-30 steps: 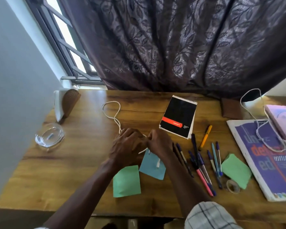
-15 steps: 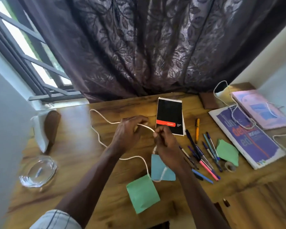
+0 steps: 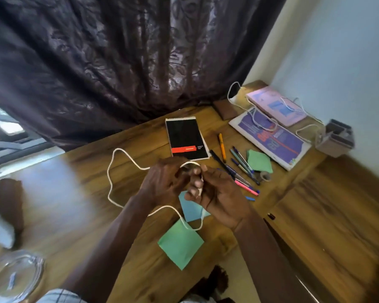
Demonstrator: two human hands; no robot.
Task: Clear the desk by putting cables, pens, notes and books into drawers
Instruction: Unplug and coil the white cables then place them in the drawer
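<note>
Both hands had risen off the wooden desk (image 3: 79, 215). Left hand (image 3: 164, 182) and right hand (image 3: 217, 193) each pinched the thin white cable (image 3: 112, 171), now looped between them; slack trailed over the blue square note (image 3: 193, 209).

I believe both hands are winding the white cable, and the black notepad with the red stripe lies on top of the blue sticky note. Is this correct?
Not quite. In the head view the black notepad lies on the bare desk, beyond the hands and apart from the blue sticky note. The rest holds: the left hand and right hand are both winding the white cable.
</note>
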